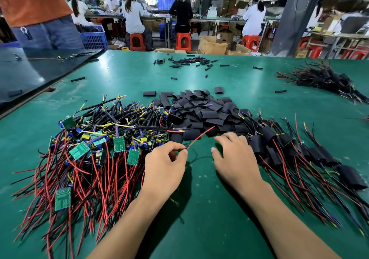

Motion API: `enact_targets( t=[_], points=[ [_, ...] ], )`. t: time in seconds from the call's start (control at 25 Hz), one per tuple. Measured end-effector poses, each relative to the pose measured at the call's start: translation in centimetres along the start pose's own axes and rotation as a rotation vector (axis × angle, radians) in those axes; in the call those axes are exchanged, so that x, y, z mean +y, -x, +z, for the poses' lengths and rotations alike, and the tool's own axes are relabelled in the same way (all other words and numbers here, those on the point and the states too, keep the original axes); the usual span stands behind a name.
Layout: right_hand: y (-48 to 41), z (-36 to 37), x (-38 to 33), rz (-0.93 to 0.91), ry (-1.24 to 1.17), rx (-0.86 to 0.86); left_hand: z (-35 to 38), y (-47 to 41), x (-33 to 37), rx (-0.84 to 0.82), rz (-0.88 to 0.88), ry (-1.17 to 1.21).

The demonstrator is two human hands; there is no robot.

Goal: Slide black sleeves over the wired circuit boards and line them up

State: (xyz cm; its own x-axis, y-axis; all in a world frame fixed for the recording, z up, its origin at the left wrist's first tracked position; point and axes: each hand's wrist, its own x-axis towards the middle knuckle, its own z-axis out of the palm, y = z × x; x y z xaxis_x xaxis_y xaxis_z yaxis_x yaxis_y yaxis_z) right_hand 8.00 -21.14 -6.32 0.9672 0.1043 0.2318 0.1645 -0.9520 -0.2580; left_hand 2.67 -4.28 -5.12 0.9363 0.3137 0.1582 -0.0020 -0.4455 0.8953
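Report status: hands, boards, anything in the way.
Left hand pinches a red wire; right hand open by the sleeve pile. Unsleeved boards heaped left, sleeved row right. Tangled wires the only snag.

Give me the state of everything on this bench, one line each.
Left hand: pinches the red wire.
Right hand: open, holding nothing.
Red wire: held, pointing toward the sleeve pile.
Bare boards: unsleeved, tangled heap at left.
Loose sleeves: empty, piled mid-table.
Sleeved boards: covered, lined up at right.

Green table [199, 228] bears wired circuit boards [119, 144], black sleeves [209, 115] and, seemingly, sleeved boards [257, 143].
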Motion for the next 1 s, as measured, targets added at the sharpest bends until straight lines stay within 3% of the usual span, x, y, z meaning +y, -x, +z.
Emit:
enact_targets(
  t=[0.16,0.36,0.56,0.84,1.0],
  points=[
    [0.01,-0.05,-0.21,-0.004,0.063,-0.055,0.15,0.19,0.03,-0.040,0.015,0.027],
    [0.11,-0.20,-0.40,-0.088,-0.065,0.024,0.23,0.05,-0.26,-0.038,0.044,0.022],
    [0.16,0.47,0.01,-0.061,0.031,-0.082,0.20,-0.14,-0.45,0.020,0.081,-0.010],
    [0.24,0.00,0.11,-0.089,-0.252,0.007,0.05,-0.41,-0.77,0.013,0.101,-0.034],
    [0.42,-0.16,0.16,-0.097,-0.608,0.070,-0.06,-0.46,-0.65,0.000,0.058,0.005]
  ],
)
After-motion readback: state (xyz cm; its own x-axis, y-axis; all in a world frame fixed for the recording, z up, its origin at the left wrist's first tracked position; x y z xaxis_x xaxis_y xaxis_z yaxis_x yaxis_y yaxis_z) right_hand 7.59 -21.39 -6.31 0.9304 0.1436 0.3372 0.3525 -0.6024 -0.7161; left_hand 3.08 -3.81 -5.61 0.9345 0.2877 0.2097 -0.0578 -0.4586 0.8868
